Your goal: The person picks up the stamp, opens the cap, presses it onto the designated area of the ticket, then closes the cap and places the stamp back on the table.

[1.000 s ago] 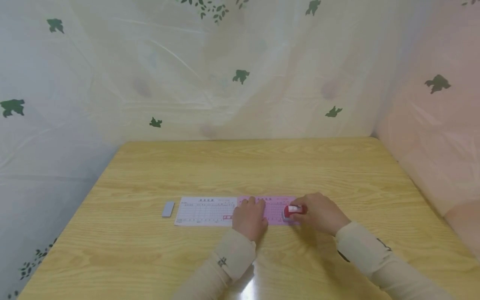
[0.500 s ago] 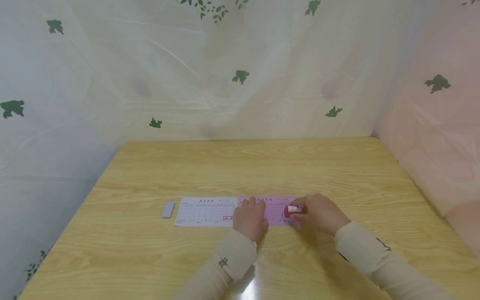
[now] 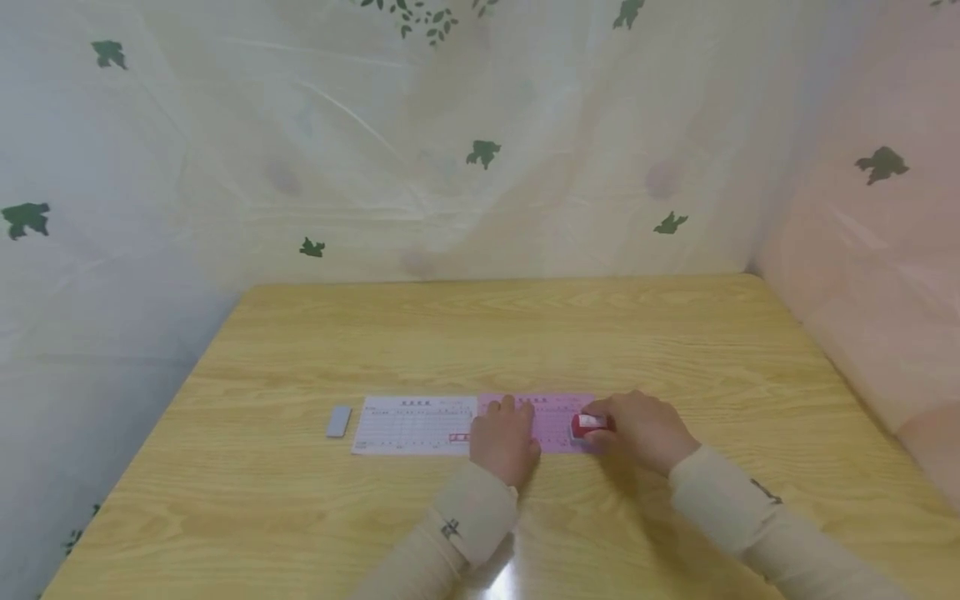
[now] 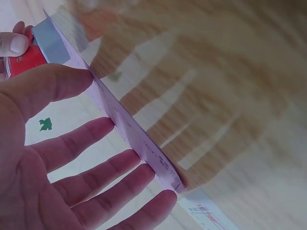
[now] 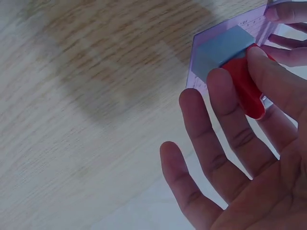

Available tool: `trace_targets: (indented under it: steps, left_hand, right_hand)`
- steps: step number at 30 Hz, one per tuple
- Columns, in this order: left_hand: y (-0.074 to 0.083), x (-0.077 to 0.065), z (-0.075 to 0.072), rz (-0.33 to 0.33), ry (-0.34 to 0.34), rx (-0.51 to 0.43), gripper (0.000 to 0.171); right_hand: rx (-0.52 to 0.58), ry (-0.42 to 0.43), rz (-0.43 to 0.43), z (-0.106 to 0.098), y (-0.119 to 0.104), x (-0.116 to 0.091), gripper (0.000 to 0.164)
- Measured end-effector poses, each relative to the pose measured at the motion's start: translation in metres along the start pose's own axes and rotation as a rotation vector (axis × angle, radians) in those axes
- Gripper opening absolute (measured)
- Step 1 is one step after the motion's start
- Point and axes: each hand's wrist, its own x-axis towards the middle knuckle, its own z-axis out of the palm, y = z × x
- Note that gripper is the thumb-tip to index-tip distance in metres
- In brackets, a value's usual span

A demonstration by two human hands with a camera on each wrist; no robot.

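Plainly, with 12 o'clock at the table's far edge in the head view, the left forearm enters from 7 o'clock and the left hand (image 3: 504, 442) aims toward 1 o'clock, its fingertips resting on the pink slip (image 3: 551, 435). It grasps nothing: in the left wrist view its 4 fingers and thumb spread apart toward 2 o'clock, with the tips against the paper. The right forearm comes in from 4 o'clock, wrist angled so that the right hand (image 3: 651, 429) points toward 9 o'clock, pinching the red stamp (image 3: 587, 423) between thumb and forefinger. In the right wrist view the other fingers reach loosely toward 11 o'clock. The stamp sits on the pink slip's 3 o'clock side, its grey base against the paper, near the left hand. At the pink slip's 9 o'clock lies the white slip (image 3: 408, 425), bearing a red mark (image 3: 460, 437) toward its 4 o'clock corner, partly next to the left hand. Just beyond, at 9 o'clock, a small grey block (image 3: 338, 422) lies on the wooden table (image 3: 300, 500). Pale sleeves (image 3: 480, 510) cover the 2 forearms.
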Motion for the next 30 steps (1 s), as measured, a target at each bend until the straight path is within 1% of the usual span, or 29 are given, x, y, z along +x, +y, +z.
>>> trace_targets:
  steps: [4, 8, 11, 15, 22, 30]
  left_hand:
    - [0.000, -0.001, 0.001, -0.005, 0.007, 0.008, 0.041]
    - [-0.001, -0.001, 0.003, -0.005, 0.002, 0.020, 0.041]
    - [0.000, 0.000, 0.004, -0.004, -0.005, 0.015, 0.039]
    - [0.002, 0.001, 0.004, 0.005, -0.019, 0.016, 0.039]
    - [0.002, 0.002, 0.004, 0.018, -0.012, 0.060, 0.042]
    - [-0.004, -0.002, 0.002, 0.016, 0.008, 0.023, 0.043]
  right_hand:
    - [-0.010, 0.004, -0.011, 0.002, 0.000, 0.001, 0.020]
    - [0.021, -0.005, -0.034, 0.001, 0.003, 0.002, 0.021]
    - [0.046, -0.020, -0.048, 0.000, 0.006, 0.002, 0.020]
    - [0.048, -0.037, -0.048, 0.000, 0.009, 0.000, 0.015]
    - [0.050, -0.037, -0.065, -0.003, 0.008, 0.000, 0.016]
    - [0.034, -0.064, -0.062, -0.005, 0.004, 0.005, 0.018]
